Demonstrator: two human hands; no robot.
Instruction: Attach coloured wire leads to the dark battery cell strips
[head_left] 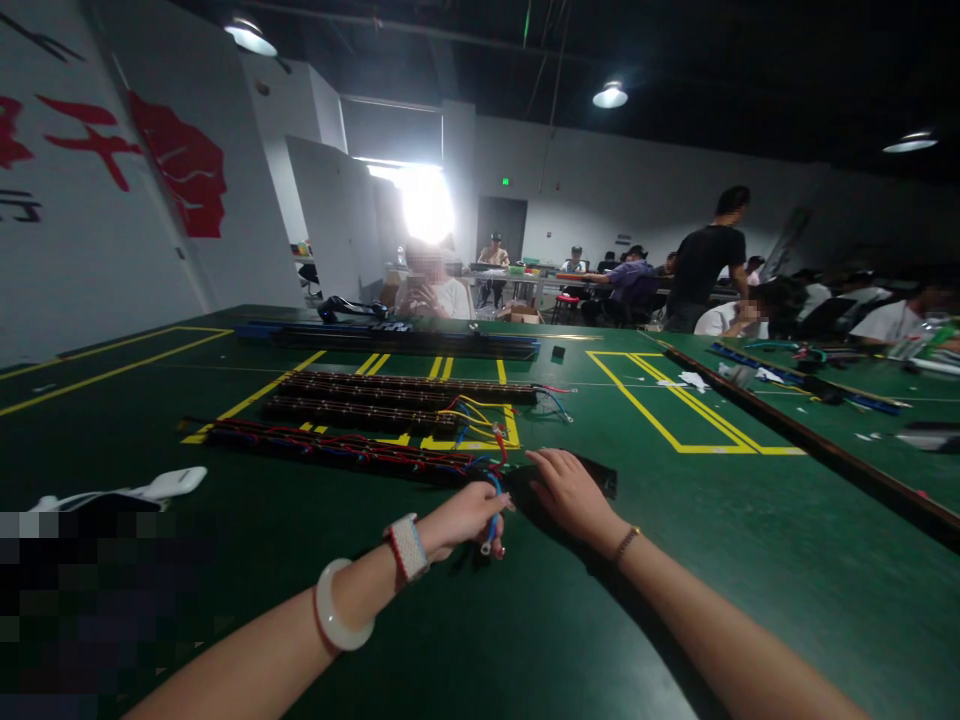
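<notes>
A blue cable (492,528) with a metal ring lug at its lower end is pinched in my left hand (469,512). Beside that hand lies the near end of a long black strip assembly (337,448) carrying red and blue wires. A red cable (500,447) rises from the same end. My right hand (568,490) reaches over the table just to the right, fingers stretched out and slightly bent. Partly behind it is a flat black piece (606,478); whether the fingers touch it I cannot tell.
More black strips (360,412) with yellow and blue wires (480,408) lie further back on the green table (420,640). A long dark bar (810,435) runs along the right. A white object (176,482) is at left. Several people sit or stand beyond the table.
</notes>
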